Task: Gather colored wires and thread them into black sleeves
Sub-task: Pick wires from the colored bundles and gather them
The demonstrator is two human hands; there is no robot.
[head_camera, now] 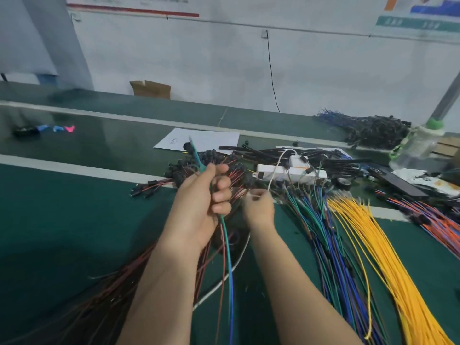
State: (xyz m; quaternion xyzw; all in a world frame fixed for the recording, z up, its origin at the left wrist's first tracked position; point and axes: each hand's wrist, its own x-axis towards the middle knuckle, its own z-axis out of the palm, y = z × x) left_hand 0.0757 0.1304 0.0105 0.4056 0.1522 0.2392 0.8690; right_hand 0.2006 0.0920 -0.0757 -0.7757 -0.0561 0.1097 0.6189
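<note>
My left hand [199, 202] grips a small bunch of colored wires [227, 247], green, blue and red, whose tips stick up above the fist and whose tails hang down toward me. Just right of it, my right hand [258, 207] has its fingers curled, pinching a thin white wire [273, 170] that rises toward the white box. A pile of red wires with black connectors [179, 170] lies behind and under my left hand. Loose black sleeves [251, 151] lie beyond the hands. Blue and green wires [321, 235] and a yellow wire bundle [388, 250] fan out on the right.
White boxes [293, 171] sit among the sleeves. A paper sheet [209, 139], a tape roll [344, 181], a clear bottle with green cap [423, 143], a finished black harness pile [373, 130] and orange-blue wires [438, 220] lie around. A cardboard box [150, 88] stands at the back of the green bench [62, 220].
</note>
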